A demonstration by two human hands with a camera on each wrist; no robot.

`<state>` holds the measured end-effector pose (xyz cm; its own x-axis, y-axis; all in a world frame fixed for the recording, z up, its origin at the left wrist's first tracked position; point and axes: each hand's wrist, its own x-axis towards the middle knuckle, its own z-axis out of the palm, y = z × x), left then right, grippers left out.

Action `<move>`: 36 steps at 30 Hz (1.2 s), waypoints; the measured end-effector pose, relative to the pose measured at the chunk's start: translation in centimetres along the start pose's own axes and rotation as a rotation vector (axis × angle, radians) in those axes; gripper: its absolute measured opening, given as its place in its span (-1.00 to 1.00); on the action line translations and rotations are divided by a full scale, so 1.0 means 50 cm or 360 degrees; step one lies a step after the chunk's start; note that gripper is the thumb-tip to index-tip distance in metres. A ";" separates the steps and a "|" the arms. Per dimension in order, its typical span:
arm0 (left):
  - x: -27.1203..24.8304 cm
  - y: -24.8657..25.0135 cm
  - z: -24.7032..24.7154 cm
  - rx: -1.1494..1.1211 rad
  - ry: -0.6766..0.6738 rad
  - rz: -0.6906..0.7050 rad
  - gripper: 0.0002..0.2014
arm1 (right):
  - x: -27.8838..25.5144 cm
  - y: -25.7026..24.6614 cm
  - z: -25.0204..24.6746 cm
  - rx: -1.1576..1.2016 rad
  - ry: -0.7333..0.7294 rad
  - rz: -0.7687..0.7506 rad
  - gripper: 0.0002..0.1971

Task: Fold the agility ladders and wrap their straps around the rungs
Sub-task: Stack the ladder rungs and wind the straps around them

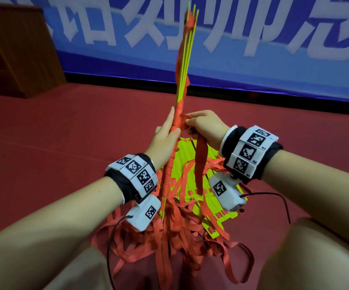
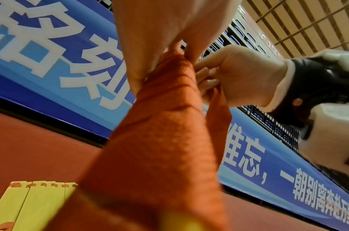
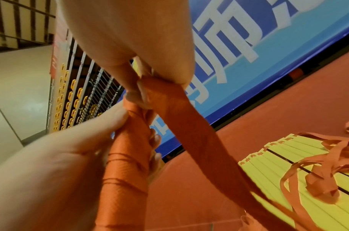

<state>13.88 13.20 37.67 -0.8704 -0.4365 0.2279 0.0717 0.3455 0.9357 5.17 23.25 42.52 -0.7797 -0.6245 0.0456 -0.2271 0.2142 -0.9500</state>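
Two hands meet at the middle of an upright bundle of rungs, held above the floor in front of the person. The left hand has its grip closed around the part already bound in orange strap, thumb and fingers curled about the wrapping. The right hand pinches the loose strap right at the bundle, its fingers bent onto the band, and the free tail hangs down from there.

The upper rungs are still bare yellow and fan apart at their tips. If the left grip slackens, I judge the turns already laid could loosen and slide, since only tension keeps them in place. The hanging tail could also twist, or snag in the loose orange straps heaped below, and drag as the next turn goes round. A turn laid too slack would likely let the splayed tips spread further.

Beneath the hands a second folded ladder lies flat on the red floor, its yellow slats side by side, its own straps spilling over it. A blue banner with white lettering runs along the far wall, and a wooden stand sits at far left. The person's knees frame the pile, leaving little room to swing the tail low.
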 end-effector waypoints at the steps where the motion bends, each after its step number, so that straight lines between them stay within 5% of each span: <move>1: 0.000 0.000 0.002 0.0074 0.0011 0.0018 -0.42 | -0.001 -0.002 -0.001 0.0050 0.0012 0.0021 -0.81; 6: 0.001 -0.008 -0.002 0.0193 0.0073 0.0039 -0.26 | -0.002 0.011 -0.010 0.0137 -0.0013 -0.0032 -0.81; 13: -0.001 -0.006 -0.021 -0.0233 -0.0072 -0.0115 -0.18 | 0.000 0.018 -0.028 0.0409 0.0075 -0.0081 -0.87; 18: -0.010 -0.005 -0.025 -0.0407 -0.0361 -0.0319 -0.81 | 0.006 0.019 -0.036 0.0516 0.0000 -0.0057 -0.78; 26: -0.012 -0.014 -0.009 -0.0311 -0.0066 -0.0024 -0.65 | 0.012 0.009 -0.044 0.0173 0.0054 -0.0113 -0.92; 32: -0.007 -0.016 0.009 -0.0274 0.0116 -0.0016 -0.67 | 0.015 0.011 -0.018 -0.0003 0.0356 -0.0179 -0.85; 36: 0.001 -0.023 0.007 -0.0216 0.0213 0.0006 -0.62 | 0.020 0.009 -0.001 -0.0088 0.0307 -0.0103 -0.85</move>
<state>13.58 13.08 36.54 -0.7982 -0.5451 0.2566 0.1476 0.2359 0.9605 4.25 22.76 42.16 -0.8585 -0.4840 0.1693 -0.3080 0.2227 -0.9249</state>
